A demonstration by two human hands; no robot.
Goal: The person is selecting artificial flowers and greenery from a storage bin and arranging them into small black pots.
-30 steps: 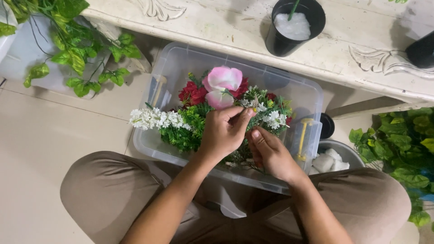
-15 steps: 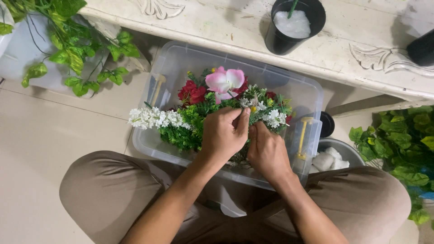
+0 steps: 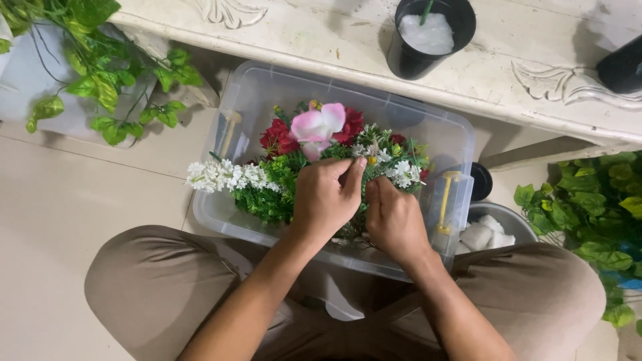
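Since the earlier frame the pink and white orchid bloom point(image 3: 319, 125) had been lifted off the red blooms and turned up toward the far wall of the clear plastic storage box point(image 3: 267, 83), and the right hand point(image 3: 396, 219) had been drawn in beside the left hand point(image 3: 326, 199). Nearest, tan trousered knees point(image 3: 157, 281) were spread at the box's near edge. Both hands were curled shut around the mixed bunch of artificial flowers and green sprigs point(image 3: 281, 177), fingers buried in the foliage near the box's middle. A white flower spray point(image 3: 224, 176) hung over the left rim. Gathering was judged well along: the stems were already bunched together, though the bunch was not yet out of the box. Farther off, a black pot with white filling point(image 3: 428, 33) stood on the carved cream ledge point(image 3: 314, 40).
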